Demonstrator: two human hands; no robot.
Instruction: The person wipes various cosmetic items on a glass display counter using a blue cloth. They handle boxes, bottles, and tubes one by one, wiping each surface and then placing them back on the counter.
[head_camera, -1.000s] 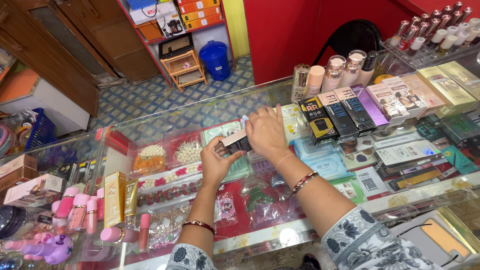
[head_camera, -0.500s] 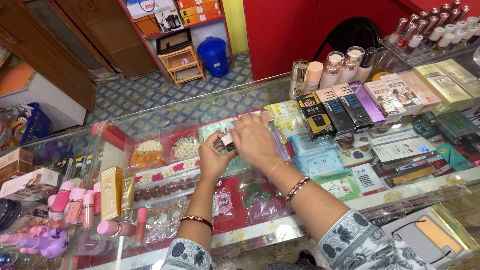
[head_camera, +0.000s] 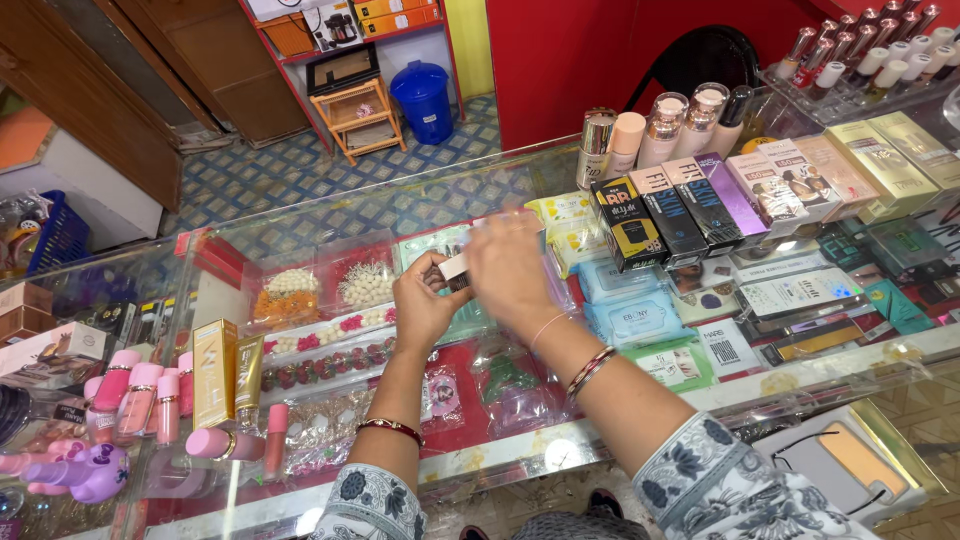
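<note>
Both my hands meet over the middle of a glass shop counter (head_camera: 330, 210). My left hand (head_camera: 425, 305) grips a small dark cosmetic item with a pale end (head_camera: 452, 268). My right hand (head_camera: 512, 270) is blurred with motion and closes over the same item from the right, hiding most of it. Bangles sit on both wrists. Under the hands, inside the glass case, lie packets of hair clips and beads (head_camera: 330, 290).
A row of boxed cosmetics (head_camera: 690, 205) and bottles (head_camera: 660, 125) stands at the right. Pink lip gloss tubes (head_camera: 140, 400) and gold boxes (head_camera: 215, 370) stand at the left. Beyond the counter are a blue bucket (head_camera: 422, 98) and a wooden stool (head_camera: 360, 115).
My hands have stayed together on the small item over the counter's middle. The right hand shifted across the item and is now blurred.
</note>
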